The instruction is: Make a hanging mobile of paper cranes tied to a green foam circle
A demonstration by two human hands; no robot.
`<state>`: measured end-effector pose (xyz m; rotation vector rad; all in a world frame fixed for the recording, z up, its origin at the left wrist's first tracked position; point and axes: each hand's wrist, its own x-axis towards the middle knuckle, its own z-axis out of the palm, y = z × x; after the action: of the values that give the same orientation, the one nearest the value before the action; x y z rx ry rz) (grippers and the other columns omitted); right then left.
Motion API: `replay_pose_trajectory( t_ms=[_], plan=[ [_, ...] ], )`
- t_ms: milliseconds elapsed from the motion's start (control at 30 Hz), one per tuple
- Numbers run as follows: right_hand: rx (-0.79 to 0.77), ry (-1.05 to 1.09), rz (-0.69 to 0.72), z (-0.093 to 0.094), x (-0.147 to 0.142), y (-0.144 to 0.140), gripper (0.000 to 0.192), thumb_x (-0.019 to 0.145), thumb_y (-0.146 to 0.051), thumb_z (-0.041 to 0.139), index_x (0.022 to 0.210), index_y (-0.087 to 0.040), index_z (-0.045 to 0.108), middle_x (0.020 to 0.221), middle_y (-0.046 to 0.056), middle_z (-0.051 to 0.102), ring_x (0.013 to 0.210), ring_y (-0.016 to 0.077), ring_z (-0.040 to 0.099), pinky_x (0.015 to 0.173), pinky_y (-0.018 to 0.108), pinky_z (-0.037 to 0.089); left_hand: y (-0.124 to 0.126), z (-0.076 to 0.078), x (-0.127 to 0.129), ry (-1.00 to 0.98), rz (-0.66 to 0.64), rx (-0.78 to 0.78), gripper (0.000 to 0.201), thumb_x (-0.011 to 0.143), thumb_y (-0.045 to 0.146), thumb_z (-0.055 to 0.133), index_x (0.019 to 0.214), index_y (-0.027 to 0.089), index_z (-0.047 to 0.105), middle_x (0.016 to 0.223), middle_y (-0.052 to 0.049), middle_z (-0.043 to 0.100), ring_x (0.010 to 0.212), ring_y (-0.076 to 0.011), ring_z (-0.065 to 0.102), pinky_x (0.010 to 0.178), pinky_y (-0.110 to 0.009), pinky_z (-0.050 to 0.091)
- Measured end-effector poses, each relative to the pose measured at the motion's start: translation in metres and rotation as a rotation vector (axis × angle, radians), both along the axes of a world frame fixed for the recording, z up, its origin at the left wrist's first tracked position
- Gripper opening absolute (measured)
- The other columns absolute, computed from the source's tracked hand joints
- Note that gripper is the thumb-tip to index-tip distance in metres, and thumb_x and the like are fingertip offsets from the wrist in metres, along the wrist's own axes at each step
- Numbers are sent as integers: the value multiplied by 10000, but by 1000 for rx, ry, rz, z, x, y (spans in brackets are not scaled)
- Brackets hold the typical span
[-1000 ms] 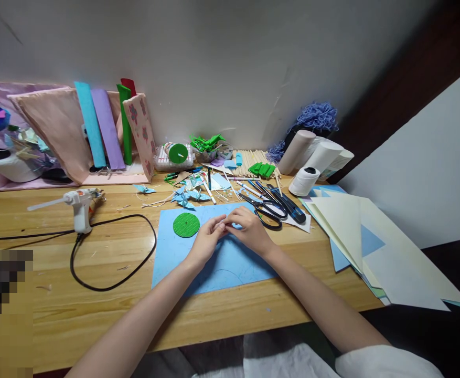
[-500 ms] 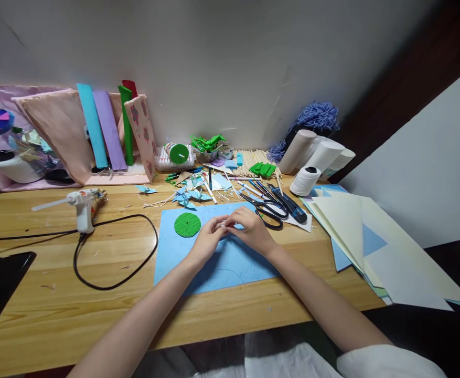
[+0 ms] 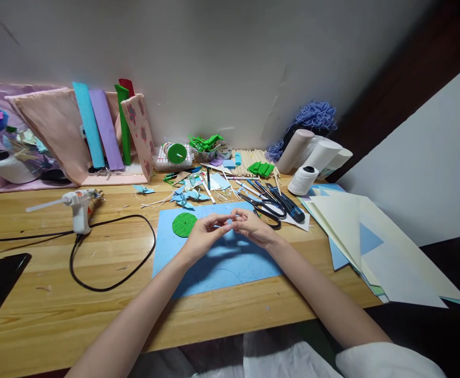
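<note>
- The left hand (image 3: 203,237) and the right hand (image 3: 253,227) are meeting above the blue sheet (image 3: 214,262), fingertips pointing toward each other.
- Both hands are pinching a very small pale blue piece (image 3: 230,222) between them; it is too small to tell its shape.
- The blue sheet is lying flat on the wooden table (image 3: 96,304), near the front edge, under both hands.
- A green ribbed disc (image 3: 184,224) is resting on the far left corner of the sheet, just beside the left hand.
- Black scissors (image 3: 267,210) are lying just to the far right of the right hand.
- A white glue gun (image 3: 76,203) is standing well to the left, with its black cord (image 3: 111,262) looping on the table.
- Cream and blue paper sheets (image 3: 371,241) are lying piled at the right.
- A white thread spool (image 3: 303,180) is standing far right, behind the scissors.
</note>
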<state>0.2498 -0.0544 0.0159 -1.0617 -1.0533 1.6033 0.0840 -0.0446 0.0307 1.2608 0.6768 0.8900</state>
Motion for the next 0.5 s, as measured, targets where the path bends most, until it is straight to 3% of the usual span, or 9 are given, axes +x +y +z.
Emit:
replay_pose_trajectory(
  t_ms=[167,300,400,500],
  plan=[
    [5,55,-30,2,-10,-3,488,436,-384,824,616,-194,413,598,-66,479,549,85,491,525,208,381,-2,3,1,-42,-1,-81,146,662,255,713,764,153,726,714,-22,620,675,-117,499,669,-209,364],
    [87,-45,-108,1,-14,-2,487,457,-433,802,624,-203,407,573,-67,487,533,92,496,530,221,396,1,0,0,-4,-17,-98,169,689,320,683,720,155,709,652,-7,597,638,-112,475,638,-210,353],
    [235,-186,-164,3,-10,-3,451,476,-418,800,654,-206,444,614,-51,527,570,110,524,573,247,435,3,-4,-1,5,-62,-127,223,719,371,644,682,154,681,642,-1,569,632,-107,461,627,-206,347],
    [496,-439,-155,10,-4,-6,353,571,-381,773,816,-212,583,741,-4,594,677,143,550,652,287,456,3,-7,-2,-8,-113,-184,251,732,398,627,713,153,676,676,-5,571,651,-106,456,634,-201,346]
  ],
)
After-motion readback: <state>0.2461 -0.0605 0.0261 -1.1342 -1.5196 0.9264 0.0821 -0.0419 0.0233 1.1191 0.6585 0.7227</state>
